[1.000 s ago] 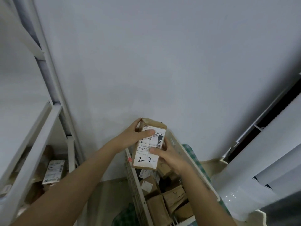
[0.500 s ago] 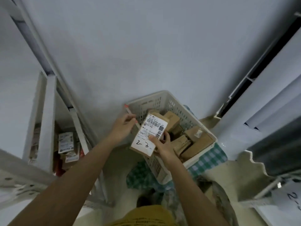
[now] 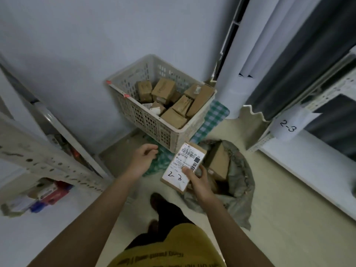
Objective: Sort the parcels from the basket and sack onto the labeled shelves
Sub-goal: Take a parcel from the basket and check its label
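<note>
Head view. Pale wall and cream floor; perforated metal shelf [image 3: 316, 105] at right bearing paper tag "2-3" [image 3: 289, 125]. White lattice plastic basket [image 3: 154, 120] of brown cardboard boxes on green checked cloth [image 3: 213, 116]. Grey crumpled sack [image 3: 240, 176] beside it. Right hand [image 3: 196, 180] pinches parcel [image 3: 183, 166], label marked "2-3", above the sack. Left hand [image 3: 143, 158] loose, empty.

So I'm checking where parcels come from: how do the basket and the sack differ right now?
The basket is a rigid, pale plastic crate with perforated walls; the sack is soft, grey and crumpled on the floor. The basket stands by the wall, heaped with many brown parcels; the sack lies nearer the person, with a few boxes showing in its open mouth. Both hold brown cardboard parcels.
</note>
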A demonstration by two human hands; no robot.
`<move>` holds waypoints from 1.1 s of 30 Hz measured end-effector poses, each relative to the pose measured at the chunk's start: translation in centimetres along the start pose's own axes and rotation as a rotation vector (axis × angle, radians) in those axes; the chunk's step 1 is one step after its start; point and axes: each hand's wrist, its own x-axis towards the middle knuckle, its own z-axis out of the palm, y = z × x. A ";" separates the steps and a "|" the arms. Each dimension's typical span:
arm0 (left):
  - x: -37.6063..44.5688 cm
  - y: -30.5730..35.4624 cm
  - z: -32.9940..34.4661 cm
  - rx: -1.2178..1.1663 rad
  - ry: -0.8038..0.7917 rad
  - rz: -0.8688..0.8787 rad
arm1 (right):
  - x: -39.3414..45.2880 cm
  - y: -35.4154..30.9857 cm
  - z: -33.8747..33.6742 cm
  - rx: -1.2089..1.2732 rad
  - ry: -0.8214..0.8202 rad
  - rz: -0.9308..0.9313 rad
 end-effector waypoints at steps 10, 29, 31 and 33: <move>-2.1 2.5 9.8 0.110 -0.271 0.068 | -4.9 2.8 -9.7 0.135 0.246 -0.021; -15.2 12.1 49.3 0.283 -0.581 0.291 | -16.1 4.6 -47.9 0.303 0.541 -0.078; -17.0 12.8 52.8 0.288 -0.615 0.297 | -17.4 4.2 -51.8 0.318 0.578 -0.089; -18.2 13.5 55.8 0.311 -0.637 0.302 | -18.4 3.8 -55.0 0.327 0.604 -0.101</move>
